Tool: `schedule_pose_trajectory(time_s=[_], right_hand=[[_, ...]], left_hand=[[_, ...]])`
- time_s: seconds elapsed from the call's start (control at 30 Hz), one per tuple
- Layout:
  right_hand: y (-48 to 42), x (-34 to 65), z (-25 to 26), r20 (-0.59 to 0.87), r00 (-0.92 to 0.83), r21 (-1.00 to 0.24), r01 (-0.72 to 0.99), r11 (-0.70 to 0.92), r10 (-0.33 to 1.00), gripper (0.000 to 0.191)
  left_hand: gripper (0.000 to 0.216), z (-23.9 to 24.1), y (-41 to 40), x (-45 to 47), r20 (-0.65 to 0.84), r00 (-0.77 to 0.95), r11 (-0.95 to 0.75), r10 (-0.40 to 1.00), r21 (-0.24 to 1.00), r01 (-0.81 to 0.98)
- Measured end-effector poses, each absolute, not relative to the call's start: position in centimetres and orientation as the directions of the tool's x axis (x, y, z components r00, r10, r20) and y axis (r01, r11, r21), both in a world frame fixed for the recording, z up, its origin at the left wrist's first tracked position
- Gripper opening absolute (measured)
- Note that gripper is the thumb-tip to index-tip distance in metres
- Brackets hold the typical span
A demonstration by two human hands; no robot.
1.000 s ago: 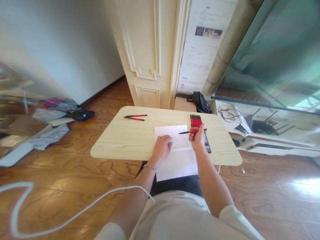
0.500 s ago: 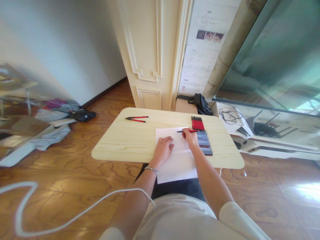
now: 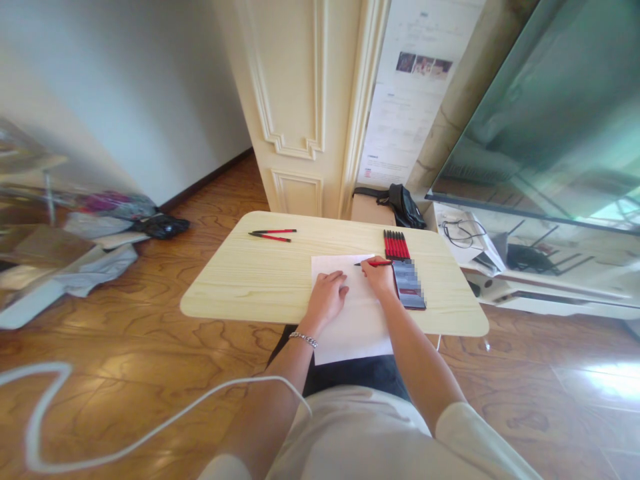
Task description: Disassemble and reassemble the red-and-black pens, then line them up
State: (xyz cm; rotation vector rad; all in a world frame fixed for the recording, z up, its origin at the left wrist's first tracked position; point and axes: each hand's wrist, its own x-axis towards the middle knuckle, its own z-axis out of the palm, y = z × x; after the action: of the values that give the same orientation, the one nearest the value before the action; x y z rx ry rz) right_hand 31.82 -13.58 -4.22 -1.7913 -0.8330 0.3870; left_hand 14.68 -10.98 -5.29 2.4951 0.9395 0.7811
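Note:
My right hand grips a red and black pen, its tip pointing left over a white sheet of paper. My left hand lies on the sheet with fingers loosely curled, pressing it down. The paper rests on a small light wooden table and hangs over its near edge. Just right of my right hand lies a row of several red pens on a dark case.
Two more red and black pens lie at the table's far left. A black bag sits behind the table by a cream door. Clothes lie on the floor at left; a white cable crosses the floor near me.
My right hand has moved the pen left and down from beside the pen row until its tip is over the paper. My left hand has stayed on the sheet.

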Motion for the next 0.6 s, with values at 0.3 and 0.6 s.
schedule_pose_trajectory(time_s=[0.3,0.6], right_hand=[[-13.46,31.56,-3.89,0.117,0.725,-0.907,0.357,-0.224,0.679,0.020],[-13.07,32.33,-4.35,0.064,0.737,-0.974,0.194,-0.120,0.673,0.016]], left_hand=[[0.030,-5.26,-11.00,14.78,0.358,0.632,-0.719,0.688,0.456,0.524],[0.030,-5.22,-11.05,14.71,0.372,0.625,-0.721,0.686,0.464,0.515]])
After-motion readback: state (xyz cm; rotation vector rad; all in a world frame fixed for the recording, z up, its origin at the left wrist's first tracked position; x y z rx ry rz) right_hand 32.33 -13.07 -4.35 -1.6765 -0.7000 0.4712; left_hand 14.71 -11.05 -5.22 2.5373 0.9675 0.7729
